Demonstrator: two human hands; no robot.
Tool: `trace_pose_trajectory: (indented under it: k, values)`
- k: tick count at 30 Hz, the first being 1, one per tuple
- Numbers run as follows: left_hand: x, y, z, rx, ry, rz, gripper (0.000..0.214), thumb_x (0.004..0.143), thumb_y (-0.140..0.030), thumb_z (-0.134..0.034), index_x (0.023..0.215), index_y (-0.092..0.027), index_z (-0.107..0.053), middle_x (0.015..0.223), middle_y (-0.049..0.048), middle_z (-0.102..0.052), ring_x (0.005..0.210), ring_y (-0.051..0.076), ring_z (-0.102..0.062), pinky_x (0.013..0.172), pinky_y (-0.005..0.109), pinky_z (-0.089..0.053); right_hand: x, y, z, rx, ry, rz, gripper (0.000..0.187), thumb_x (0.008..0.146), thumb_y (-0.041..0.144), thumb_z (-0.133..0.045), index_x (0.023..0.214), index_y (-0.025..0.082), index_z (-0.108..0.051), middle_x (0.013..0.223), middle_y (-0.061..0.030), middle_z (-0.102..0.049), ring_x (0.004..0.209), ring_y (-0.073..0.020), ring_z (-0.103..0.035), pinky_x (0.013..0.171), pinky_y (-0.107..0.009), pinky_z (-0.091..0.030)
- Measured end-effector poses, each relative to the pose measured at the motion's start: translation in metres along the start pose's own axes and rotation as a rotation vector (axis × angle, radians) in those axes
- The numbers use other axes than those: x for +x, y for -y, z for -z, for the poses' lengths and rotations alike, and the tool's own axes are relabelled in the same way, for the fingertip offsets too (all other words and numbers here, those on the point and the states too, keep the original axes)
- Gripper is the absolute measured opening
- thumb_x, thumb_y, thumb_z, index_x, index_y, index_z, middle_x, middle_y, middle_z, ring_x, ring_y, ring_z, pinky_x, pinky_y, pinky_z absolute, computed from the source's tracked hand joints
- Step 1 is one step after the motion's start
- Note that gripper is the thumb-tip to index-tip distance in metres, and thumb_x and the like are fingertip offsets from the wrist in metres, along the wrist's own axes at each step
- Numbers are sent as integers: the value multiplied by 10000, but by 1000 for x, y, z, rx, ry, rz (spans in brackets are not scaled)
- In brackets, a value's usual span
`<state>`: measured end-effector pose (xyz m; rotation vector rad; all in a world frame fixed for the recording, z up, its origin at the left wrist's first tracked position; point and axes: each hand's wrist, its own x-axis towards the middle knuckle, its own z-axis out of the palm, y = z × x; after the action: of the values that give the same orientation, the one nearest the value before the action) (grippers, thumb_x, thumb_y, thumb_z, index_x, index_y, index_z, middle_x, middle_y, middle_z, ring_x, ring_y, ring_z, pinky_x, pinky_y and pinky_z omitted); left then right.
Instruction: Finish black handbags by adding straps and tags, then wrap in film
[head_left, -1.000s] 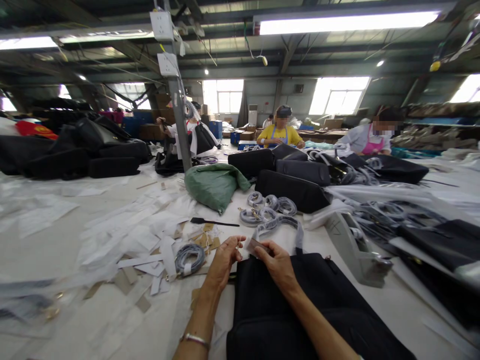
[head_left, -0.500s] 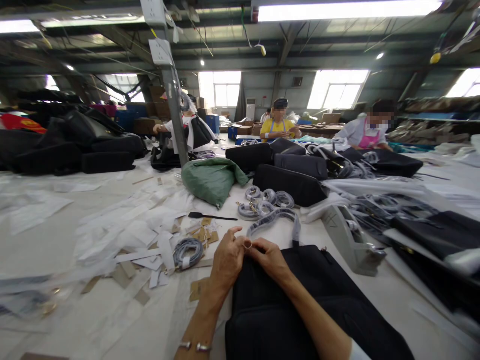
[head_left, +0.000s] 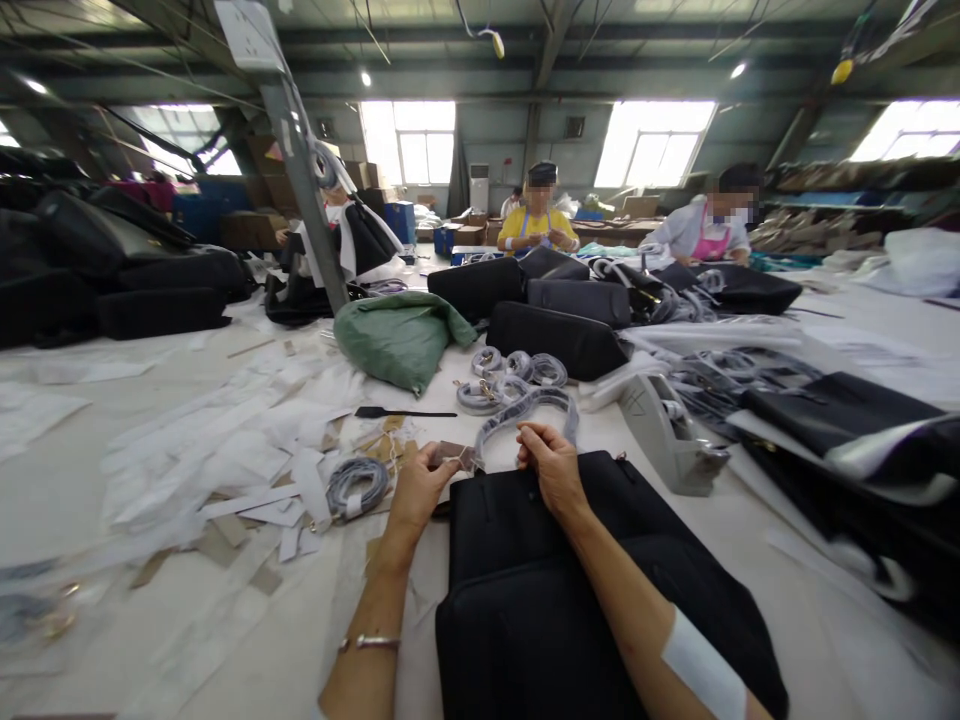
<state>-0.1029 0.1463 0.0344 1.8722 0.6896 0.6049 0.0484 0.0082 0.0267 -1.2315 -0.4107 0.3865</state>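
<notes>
A black handbag [head_left: 525, 620] lies flat on the white table in front of me, its handle [head_left: 517, 405] wrapped in greyish plastic and standing up at the far edge. At the bag's far left corner, my left hand [head_left: 417, 492] pinches a small brown hang tag [head_left: 454, 456] with thin pale string at it. My right hand [head_left: 553, 470] is over the bag's top edge, close to the handle, with thumb and fingers pressed together. Whatever sits in that pinch is too small to make out.
Left of the bag lie a coiled wrapped strap [head_left: 357, 488], paper scraps [head_left: 217, 420] and a black strip [head_left: 405, 413]. Beyond are more coiled straps [head_left: 517, 365], a green sack [head_left: 405, 335] and black bags [head_left: 555, 340]. A grey tape dispenser [head_left: 667, 435] stands right. Co-workers sit across the table.
My hands, together at the bag's corner before, are now apart: the left moved left with the brown tag showing, the right moved right and up. The view has tilted down slightly.
</notes>
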Motion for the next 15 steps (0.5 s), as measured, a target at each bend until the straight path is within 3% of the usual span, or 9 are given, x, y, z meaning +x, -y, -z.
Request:
trace_pose_trajectory:
  k: [3, 6, 8, 10, 12, 15]
  values:
    - [3, 4, 4, 58, -51, 18, 228, 704, -394, -615, 784, -189, -677, 718, 11, -703, 710, 215, -640, 697, 309, -465, 0, -1, 3, -175, -27, 104, 288, 781, 429, -680, 909, 172, -701, 726, -19, -649, 587, -144, -570, 565, -286, -492]
    - [4, 5, 9, 23, -179, 62, 233, 665, -380, -664, 797, -189, -680, 726, 16, -696, 732, 226, -636, 722, 328, -469, -8, -2, 0, -510, 159, 364, 210, 864, 349, -603, 957, 194, -709, 900, -70, -700, 838, -211, -633, 794, -359, -504]
    - [4, 3, 11, -174, -286, 109, 272, 633, -371, -707, 826, -184, -664, 729, 4, -685, 718, 206, -629, 723, 322, -482, -14, -3, -4, -717, 345, 531, 217, 873, 307, -612, 1053, 222, -698, 1025, -81, -698, 984, -237, -613, 905, -393, -461]
    - [4, 0, 13, -503, -345, 152, 329, 592, -339, -743, 858, -182, -629, 752, -13, -685, 708, 174, -631, 717, 300, -500, -19, -4, -8, -851, 471, 608, 290, 859, 294, -651, 1145, 244, -668, 1104, -82, -684, 1052, -247, -592, 945, -405, -434]
    - [2, -4, 15, -794, -306, 182, 375, 559, -304, -767, 866, -177, -593, 768, -18, -696, 713, 157, -646, 720, 287, -517, -18, -5, -8, -887, 443, 609, 287, 883, 293, -625, 1164, 244, -658, 1112, -82, -685, 1053, -241, -595, 944, -397, -433]
    - [-3, -10, 17, -921, -106, 193, 374, 571, -276, -787, 863, -165, -580, 719, -21, -691, 655, 135, -640, 691, 272, -530, -6, -2, 2, -806, 181, 548, 240, 936, 307, -514, 1066, 212, -691, 1034, -86, -707, 1005, -232, -620, 928, -376, -448]
